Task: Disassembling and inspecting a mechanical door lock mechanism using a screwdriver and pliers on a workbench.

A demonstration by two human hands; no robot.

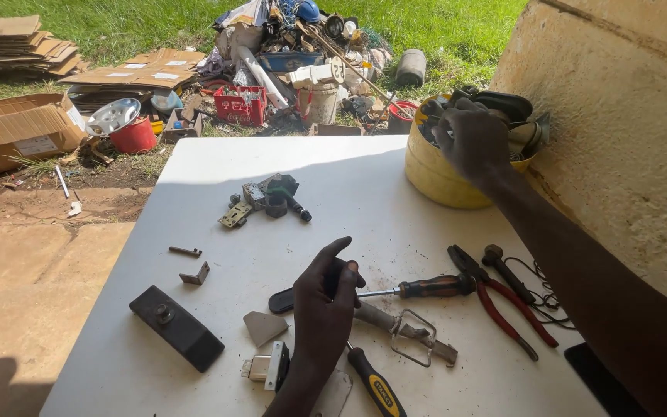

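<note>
Screwdriver [418,289] with a dark red and black handle lies on the white desk [349,166], its thin metal shaft pointing to the left hand [326,305]. This hand rests near the middle of the desk, fingers curled around a small dark part; the forefinger sticks up, and I cannot tell how firmly it grips. The right hand [470,139] is at the far right of the desk, reaching into a yellow bucket [438,177] full of dark metal pieces, with the fingers bent down among them; if they hold something is hidden.

Just right of the screwdriver lie red pliers [507,301], and beside them a black tool with thin wire. Below the left hand is a second screwdriver [376,384] with a yellow and black handle, and a metal bracket [414,340] lies near it. A black flat block [177,327] lies at the left side. A group of small grey parts [268,197] sits further up. Behind the desk, on the grass, is a pile of scrap and cardboard [129,73].
</note>
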